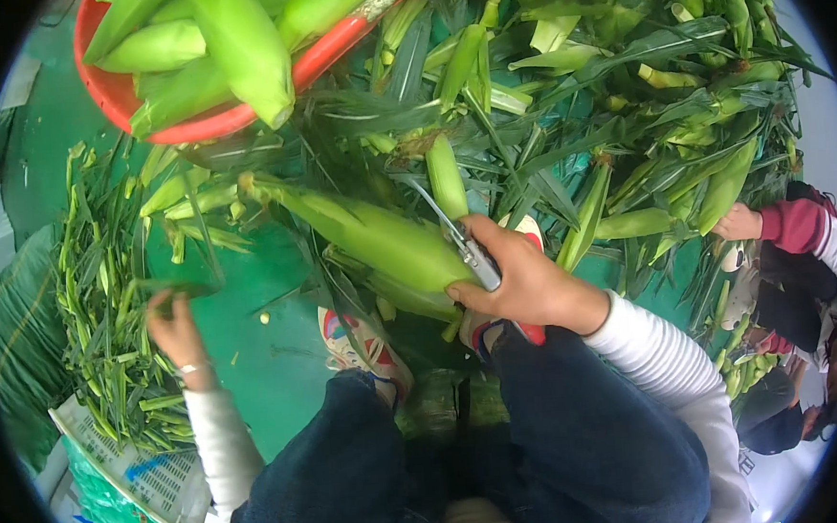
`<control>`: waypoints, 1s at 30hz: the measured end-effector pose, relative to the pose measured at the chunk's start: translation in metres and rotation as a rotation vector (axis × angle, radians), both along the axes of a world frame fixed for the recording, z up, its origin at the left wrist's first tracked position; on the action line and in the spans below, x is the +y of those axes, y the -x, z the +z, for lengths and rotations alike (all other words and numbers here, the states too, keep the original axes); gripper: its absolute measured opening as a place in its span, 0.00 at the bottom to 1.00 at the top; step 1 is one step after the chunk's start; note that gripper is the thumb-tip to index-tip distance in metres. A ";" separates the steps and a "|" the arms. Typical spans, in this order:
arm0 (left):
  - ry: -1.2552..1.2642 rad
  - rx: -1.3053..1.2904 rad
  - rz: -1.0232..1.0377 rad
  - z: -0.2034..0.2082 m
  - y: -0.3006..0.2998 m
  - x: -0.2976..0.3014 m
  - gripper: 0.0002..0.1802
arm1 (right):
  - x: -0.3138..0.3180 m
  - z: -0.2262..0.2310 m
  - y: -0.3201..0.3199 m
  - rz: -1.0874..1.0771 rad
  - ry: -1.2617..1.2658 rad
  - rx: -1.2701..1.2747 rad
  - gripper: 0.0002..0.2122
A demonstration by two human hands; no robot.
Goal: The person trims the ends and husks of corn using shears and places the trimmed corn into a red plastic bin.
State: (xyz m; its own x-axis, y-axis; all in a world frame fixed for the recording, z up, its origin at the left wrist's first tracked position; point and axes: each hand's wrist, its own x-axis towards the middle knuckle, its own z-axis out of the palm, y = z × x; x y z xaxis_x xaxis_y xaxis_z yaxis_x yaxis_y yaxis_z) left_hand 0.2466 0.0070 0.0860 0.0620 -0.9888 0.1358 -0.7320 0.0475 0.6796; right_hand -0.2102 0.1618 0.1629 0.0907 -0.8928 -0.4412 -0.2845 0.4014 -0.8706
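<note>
My right hand [525, 279] is closed round shears [476, 256] with a thin metal blade and a red handle end. Its thumb presses on a large ear of corn in green husk [369, 231], which slants up to the left over my shoes. Off to the left, my left hand [178, 329] is raised beside a heap of stripped leaves and stalks [105, 309]. Motion smears its fingers, and a blurred green leaf strip [181, 288] shows at them, whether held or loose I cannot tell.
A red tub [209, 128] of husked-green corn ears stands at the upper left. A big pile of corn and leaves [660, 132] spreads across the upper right. Other people [802, 267] work at the right edge. A printed white sack [163, 478] lies lower left on green flooring [252, 367].
</note>
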 end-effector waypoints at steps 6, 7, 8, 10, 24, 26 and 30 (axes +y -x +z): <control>-1.123 1.483 0.037 0.049 0.182 0.070 0.28 | -0.013 0.014 -0.023 0.112 0.221 -0.057 0.24; -1.060 1.452 -0.004 0.047 0.182 0.059 0.28 | -0.012 0.012 -0.022 0.119 0.226 -0.055 0.24; -0.999 1.418 -0.044 0.046 0.179 0.053 0.29 | -0.007 0.007 -0.019 0.040 0.071 -0.060 0.24; -0.895 1.441 -0.020 0.054 0.169 0.045 0.28 | 0.003 -0.006 -0.011 -0.089 -0.109 -0.170 0.24; -0.607 1.442 -0.043 0.051 0.177 0.060 0.23 | -0.001 -0.027 -0.044 -0.212 -0.415 -0.603 0.15; -0.737 1.561 -0.011 0.049 0.168 0.056 0.23 | -0.001 -0.023 -0.032 -0.338 -0.522 -0.661 0.17; -0.766 1.467 0.046 0.038 0.167 0.054 0.28 | -0.014 -0.010 -0.028 -0.057 0.083 -0.003 0.22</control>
